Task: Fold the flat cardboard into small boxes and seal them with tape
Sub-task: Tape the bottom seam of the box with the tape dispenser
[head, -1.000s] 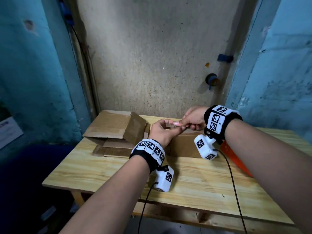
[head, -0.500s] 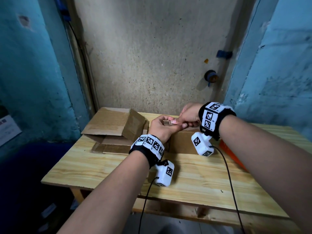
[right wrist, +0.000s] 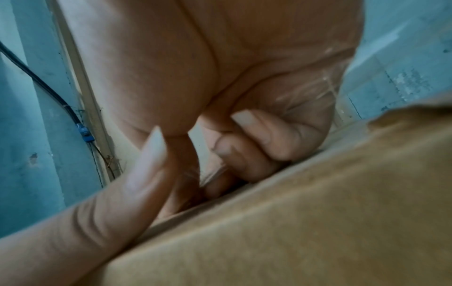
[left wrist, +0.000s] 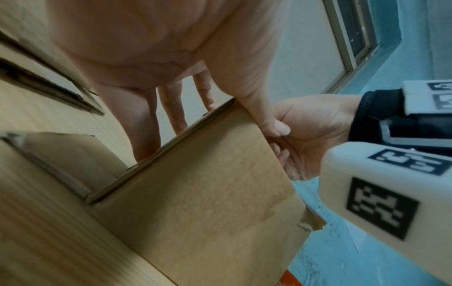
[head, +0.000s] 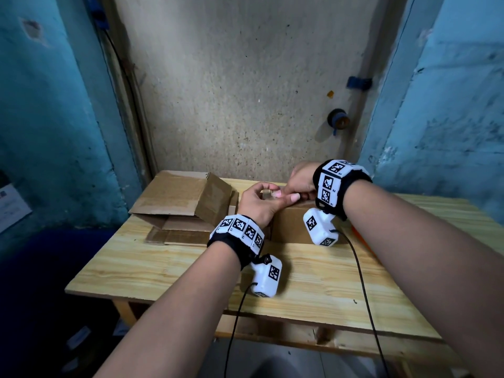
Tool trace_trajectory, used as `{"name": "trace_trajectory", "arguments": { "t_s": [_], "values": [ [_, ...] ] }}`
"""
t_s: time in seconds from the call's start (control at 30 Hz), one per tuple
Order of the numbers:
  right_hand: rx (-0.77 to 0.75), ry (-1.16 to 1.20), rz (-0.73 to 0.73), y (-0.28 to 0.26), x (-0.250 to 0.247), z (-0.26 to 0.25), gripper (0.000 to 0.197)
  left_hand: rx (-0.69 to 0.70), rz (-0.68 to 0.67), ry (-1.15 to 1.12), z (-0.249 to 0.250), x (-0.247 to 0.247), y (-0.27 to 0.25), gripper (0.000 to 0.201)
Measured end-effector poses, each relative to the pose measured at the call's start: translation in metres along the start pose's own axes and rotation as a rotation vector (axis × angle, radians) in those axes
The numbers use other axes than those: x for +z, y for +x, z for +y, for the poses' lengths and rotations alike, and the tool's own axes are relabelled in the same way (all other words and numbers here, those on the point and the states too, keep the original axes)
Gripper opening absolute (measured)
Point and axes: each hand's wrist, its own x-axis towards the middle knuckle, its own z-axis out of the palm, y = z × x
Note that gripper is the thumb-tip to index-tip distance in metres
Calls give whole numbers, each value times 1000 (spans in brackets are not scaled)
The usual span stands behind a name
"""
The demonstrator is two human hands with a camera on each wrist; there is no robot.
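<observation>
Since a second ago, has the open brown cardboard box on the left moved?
No. The open brown cardboard box sits at the same back-left corner of the light wooden table, on the flat cardboard stack.

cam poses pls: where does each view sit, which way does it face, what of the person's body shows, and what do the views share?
Head: above, facing forward-down at the wooden table; both forearms, left hand, right hand.
Left wrist: under the left palm, along the fingers, at the cardboard box; both hands.
Right wrist: under the right palm, over the box; both hands' fingers, clear tape.
Shared: box, both hands.
</observation>
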Motion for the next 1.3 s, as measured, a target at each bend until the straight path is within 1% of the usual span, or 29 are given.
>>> {"name": "trace_trajectory", "arguments": {
  "t_s": [0.07, 0.13, 0.17, 0.23, 0.27, 0.33, 0.4, 0.53, 0.6, 0.63, 0.77, 0.83, 0.87, 0.9, 0.93, 0.97, 1.0, 1.03, 1.07, 1.1, 1.13, 1.17, 1.2, 1.3],
  "values": [
    [-1, -25, 13, -2, 0, -2, 45, -28, 17, 54, -3, -2, 1, 73],
    [-4, -2, 28, -4, 2, 0, 31, -83, 62, 101, -4, -3, 0, 79],
    [-4, 20, 27, -5, 4, 1, 28, -114, 81, 94, -4, -5, -1, 82],
    [-4, 73, 3, -7, 5, 3, 36, -234, 70, 50, -3, -10, -2, 95],
    [-5, 100, -7, -8, 5, 3, 39, -297, 42, 1, -3, -12, 0, 93],
    [-3, 140, -21, -10, 5, 3, 42, -343, -6, -67, 1, -15, -1, 73],
    [-5, 155, -32, -11, 4, 4, 42, -338, -11, -16, 7, -15, -2, 59],
    [-20, 192, -32, -12, 5, 6, 37, -271, 5, 57, 16, -11, -8, 37],
    [-20, 209, -34, -12, 4, 7, 36, -273, 24, 69, 13, -9, -8, 33],
    [-20, 212, -37, -12, 5, 6, 36, -280, 37, 82, 10, -8, -8, 34],
    [-14, 204, -39, -12, 6, 4, 38, -294, 126, 266, 8, -3, -12, 48],
    [-10, 194, -29, -12, 7, 3, 39, -318, 161, 274, 6, -4, -12, 47],
    [-7, 197, -24, -11, 7, 3, 40, -330, 173, 251, 4, -4, -11, 43],
    [-7, 198, -20, -12, 7, 3, 40, -313, 180, 198, 4, -2, -10, 33],
    [-10, 196, -13, -12, 8, 2, 40, -269, 179, 140, 4, 0, -7, 17],
    [-13, 191, -4, -14, 8, 2, 40, -217, 166, 93, 5, 2, -6, 8],
    [-16, 184, 4, -14, 8, 2, 39, -174, 153, 57, 5, 6, -2, 28],
    [-17, 176, 10, -14, 8, 2, 38, -134, 159, 34, 6, 10, 2, 42],
    [-19, 169, 16, -15, 8, 2, 38, -96, 167, -11, 13, 13, 2, 47],
    [-19, 166, 23, -16, 8, 3, 37, -91, 166, -40, 16, 16, 6, 46],
    [-18, 168, 28, -16, 9, 4, 36, -97, 149, -64, 18, 20, 7, 41],
    [-15, 173, 34, -16, 9, 5, 36, -117, 128, -57, 18, 22, 8, 32],
    [-14, 179, 40, -15, 9, 6, 36, -144, 109, -32, 18, 23, 6, 28],
    [-5, 191, 30, -15, 9, 6, 39, -154, 67, 114, 7, 22, 10, 54]
  ]
}}
